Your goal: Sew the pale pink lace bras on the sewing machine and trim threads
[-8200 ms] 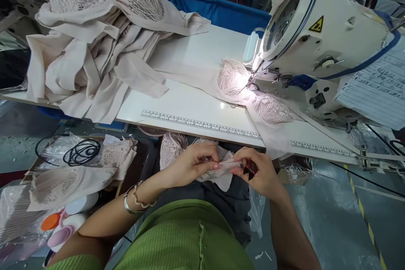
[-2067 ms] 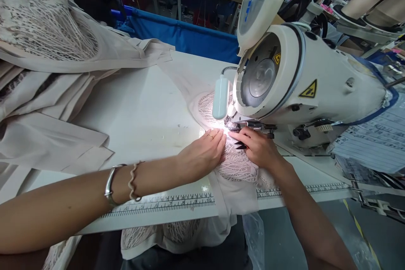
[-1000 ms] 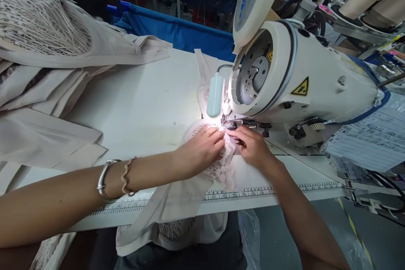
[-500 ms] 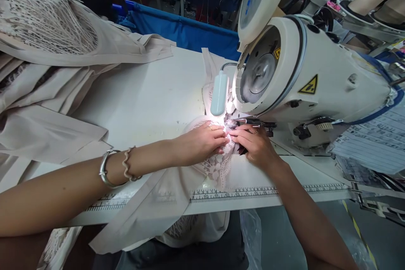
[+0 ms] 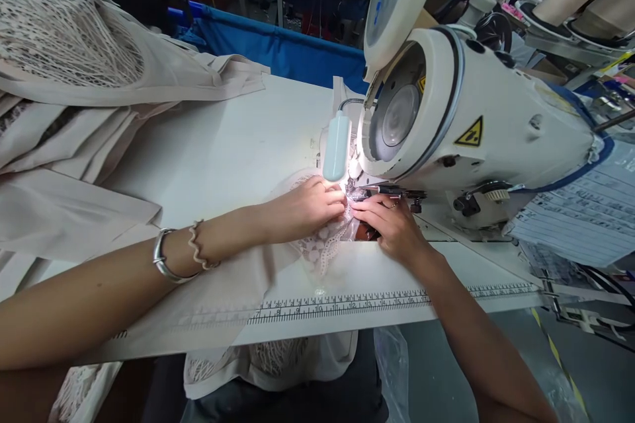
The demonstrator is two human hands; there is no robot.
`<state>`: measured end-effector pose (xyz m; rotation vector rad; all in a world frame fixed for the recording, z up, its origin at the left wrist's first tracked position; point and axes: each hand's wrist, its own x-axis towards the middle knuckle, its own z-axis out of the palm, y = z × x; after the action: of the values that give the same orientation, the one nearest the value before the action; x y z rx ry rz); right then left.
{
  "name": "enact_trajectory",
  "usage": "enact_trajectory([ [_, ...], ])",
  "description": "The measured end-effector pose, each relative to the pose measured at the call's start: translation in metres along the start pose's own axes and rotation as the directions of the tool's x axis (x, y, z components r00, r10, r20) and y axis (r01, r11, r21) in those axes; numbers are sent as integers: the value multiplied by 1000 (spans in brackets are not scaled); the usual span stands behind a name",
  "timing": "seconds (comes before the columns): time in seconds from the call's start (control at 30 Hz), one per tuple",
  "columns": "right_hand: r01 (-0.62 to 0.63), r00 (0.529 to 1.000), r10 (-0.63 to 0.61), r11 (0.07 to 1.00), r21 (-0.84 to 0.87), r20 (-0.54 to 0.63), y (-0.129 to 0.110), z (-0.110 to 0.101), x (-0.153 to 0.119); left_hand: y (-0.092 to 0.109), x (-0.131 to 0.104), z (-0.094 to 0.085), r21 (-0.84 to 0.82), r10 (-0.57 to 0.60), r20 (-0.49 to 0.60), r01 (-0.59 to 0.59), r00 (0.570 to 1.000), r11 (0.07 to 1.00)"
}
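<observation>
Pale pink lace fabric [image 5: 320, 252] lies under the needle area of a white sewing machine [image 5: 501, 125], its scalloped edge toward me. My left hand [image 5: 317, 208] is on the lace just left of the needle, fingers curled and pinched together on it. To the right of the needle, my right hand [image 5: 397, 225] has its fingertips closed on the fabric edge, near a dark metal attachment [image 5: 414, 198]. A sheer panel [image 5: 218, 304] joined to the lace spreads beneath my left forearm. The needle tip is lost in glare from a small mint-coloured lamp [image 5: 336, 147].
Stacked beige lace garment pieces [image 5: 74, 125] cover the table's left side. A printed ruler strip [image 5: 342, 306] runs along the front edge. Blue cloth [image 5: 282, 46] hangs behind the table. Handwritten papers [image 5: 575, 218] are at the right. More fabric [image 5: 278, 360] rests on my lap.
The lace has shifted away from me under the machine, and the sheer panel has swung left. My left fingers have curled in from lying flatter. The blurred disc in the machine head now looks sharp.
</observation>
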<state>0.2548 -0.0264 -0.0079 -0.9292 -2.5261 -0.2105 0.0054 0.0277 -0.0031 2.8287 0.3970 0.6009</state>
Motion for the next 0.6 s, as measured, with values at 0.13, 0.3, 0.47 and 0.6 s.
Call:
enact_trajectory([
  [0.13, -8, 1000, 9, 999, 38, -5, 0, 1, -1, 2, 0, -6, 64, 56, 31, -58, 998, 996],
  [0.3, -36, 999, 35, 997, 61, 21, 0, 1, -2, 4, 1, -9, 198, 39, 32, -45, 999, 979],
  [0.47, -41, 998, 40, 998, 37, 40, -2, 1, -2, 8, 1, -4, 256, 31, 24, -36, 999, 966],
  [0.6, -47, 998, 46, 999, 18, 39, -6, -1, 1, 11, 2, -2, 253, 47, 38, -55, 998, 966],
])
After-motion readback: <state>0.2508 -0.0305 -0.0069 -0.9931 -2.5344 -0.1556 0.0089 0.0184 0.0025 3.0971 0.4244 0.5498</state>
